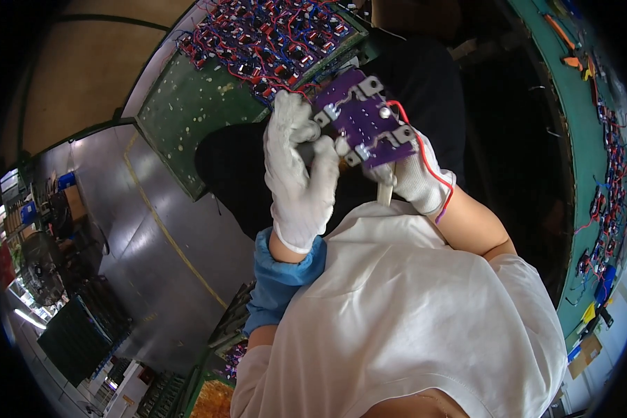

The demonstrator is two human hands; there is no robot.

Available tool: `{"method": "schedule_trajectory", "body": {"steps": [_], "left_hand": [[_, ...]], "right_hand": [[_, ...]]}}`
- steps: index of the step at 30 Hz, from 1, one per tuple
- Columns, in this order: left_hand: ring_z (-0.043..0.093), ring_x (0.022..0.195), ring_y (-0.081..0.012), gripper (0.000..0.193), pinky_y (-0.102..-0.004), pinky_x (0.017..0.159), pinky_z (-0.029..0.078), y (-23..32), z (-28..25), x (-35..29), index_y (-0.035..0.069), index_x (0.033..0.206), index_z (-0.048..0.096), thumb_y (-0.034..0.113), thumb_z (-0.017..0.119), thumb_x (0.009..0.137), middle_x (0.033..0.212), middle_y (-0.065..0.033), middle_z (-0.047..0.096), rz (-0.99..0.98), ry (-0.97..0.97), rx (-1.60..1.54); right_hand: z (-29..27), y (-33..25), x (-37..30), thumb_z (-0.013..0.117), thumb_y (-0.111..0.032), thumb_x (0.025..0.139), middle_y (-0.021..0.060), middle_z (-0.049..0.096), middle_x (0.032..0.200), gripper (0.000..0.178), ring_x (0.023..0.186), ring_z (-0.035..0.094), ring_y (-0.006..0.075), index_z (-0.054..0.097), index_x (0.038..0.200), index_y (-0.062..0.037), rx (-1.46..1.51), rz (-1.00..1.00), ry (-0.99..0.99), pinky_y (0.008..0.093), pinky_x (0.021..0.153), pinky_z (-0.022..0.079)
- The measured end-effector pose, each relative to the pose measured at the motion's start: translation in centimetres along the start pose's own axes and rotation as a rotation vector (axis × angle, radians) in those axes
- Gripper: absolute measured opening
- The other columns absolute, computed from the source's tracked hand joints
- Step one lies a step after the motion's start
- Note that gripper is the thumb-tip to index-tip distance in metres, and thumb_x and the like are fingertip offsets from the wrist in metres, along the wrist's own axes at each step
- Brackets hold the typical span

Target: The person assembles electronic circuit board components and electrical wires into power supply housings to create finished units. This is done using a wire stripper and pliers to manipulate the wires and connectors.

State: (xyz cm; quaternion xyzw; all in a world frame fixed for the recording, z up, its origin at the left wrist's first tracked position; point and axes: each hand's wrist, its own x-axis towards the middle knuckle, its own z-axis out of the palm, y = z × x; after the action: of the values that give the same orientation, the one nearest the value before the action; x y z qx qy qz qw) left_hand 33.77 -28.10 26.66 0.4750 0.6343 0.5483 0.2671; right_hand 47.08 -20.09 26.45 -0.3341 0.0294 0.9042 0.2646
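A purple circuit board (368, 129) with silver metal tabs is tilted up in front of my lap. My right hand (425, 174), in a white knit glove, grips its lower right part, the fingers mostly hidden behind it. A red wire (425, 150) loops from the board over that glove and down past the wrist. Below the board a pale, narrow strip (384, 193) shows by the right fingers; its kind is unclear. My left hand (301, 167), also gloved, is raised at the board's left edge. Its thumb and fingers are apart; contact with the board cannot be made out.
Many wired circuit boards (265, 38) are heaped on a green, speckled table (188, 115) ahead. On the right, a long green bench (561, 83) carries more wired boards (613, 167) and orange-handled pliers (571, 61). A grey floor (153, 223) with a yellow line lies left.
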Motion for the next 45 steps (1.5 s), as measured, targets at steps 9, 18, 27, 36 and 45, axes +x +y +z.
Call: {"method": "schedule_trajectory", "body": {"steps": [9, 18, 27, 36, 45], "left_hand": [[0.013, 0.13, -0.0499, 0.082, -0.061, 0.103, 0.01, 0.0, 1.8, -1.0, 0.008, 0.134, 0.04, 0.034, 0.072, 0.063, 0.139, -0.03, 0.02, 0.355, -0.124, 0.886], [0.02, 0.133, -0.0432, 0.069, -0.0556, 0.107, 0.013, -2.0, 2.6, -2.5, 0.011, 0.132, 0.043, 0.012, 0.059, 0.065, 0.139, -0.0267, 0.027, 0.401, -0.37, 0.717], [0.032, 0.127, -0.039, 0.04, -0.053, 0.105, 0.024, -3.3, 3.5, -2.5, 0.015, 0.107, 0.062, 0.015, 0.065, 0.067, 0.133, -0.0223, 0.037, 0.547, -0.355, 0.689], [0.06, 0.099, -0.0261, 0.044, -0.033, 0.081, 0.048, -2.2, -0.1, 1.6, -0.003, 0.128, 0.039, 0.016, 0.051, 0.09, 0.11, -0.0188, 0.055, -0.207, -0.118, -0.048], [0.056, 0.095, -0.0373, 0.016, -0.0426, 0.086, 0.045, -4.3, -1.2, 0.6, 0.0, 0.096, 0.054, 0.011, 0.057, 0.084, 0.092, -0.0174, 0.059, 0.327, -0.299, 0.149]], "right_hand": [[-1.4, -0.9, 2.8, 0.065, -0.031, 0.075, 0.0177, 0.06, 0.076, 0.035, 0.067, 0.06, 0.0345, 0.056, 0.091, -0.0013, -1.908, -0.99, 0.06, 0.0401, 0.057, 0.047], [-3.1, -1.7, 4.0, 0.059, -0.037, 0.074, 0.0189, 0.057, 0.07, 0.039, 0.069, 0.058, 0.0374, 0.051, 0.084, -0.0006, -2.155, -0.675, 0.026, 0.0447, 0.059, 0.046], [-5.4, -2.8, 5.8, 0.054, -0.031, 0.078, 0.022, 0.057, 0.065, 0.031, 0.067, 0.056, 0.0411, 0.053, 0.084, -0.0004, -2.059, -0.551, 0.104, 0.0464, 0.058, 0.044], [-2.7, 1.7, 2.7, 0.064, -0.029, 0.07, 0.0139, 0.056, 0.073, 0.032, 0.064, 0.058, 0.031, 0.055, 0.089, -0.0054, -2.362, -0.8, -0.125, 0.0417, 0.055, 0.047], [-4.6, 4.1, 4.7, 0.066, -0.034, 0.067, 0.0094, 0.057, 0.079, 0.033, 0.069, 0.059, 0.0258, 0.06, 0.088, -0.01, -2.351, -0.93, -0.295, 0.039, 0.058, 0.048]]}}
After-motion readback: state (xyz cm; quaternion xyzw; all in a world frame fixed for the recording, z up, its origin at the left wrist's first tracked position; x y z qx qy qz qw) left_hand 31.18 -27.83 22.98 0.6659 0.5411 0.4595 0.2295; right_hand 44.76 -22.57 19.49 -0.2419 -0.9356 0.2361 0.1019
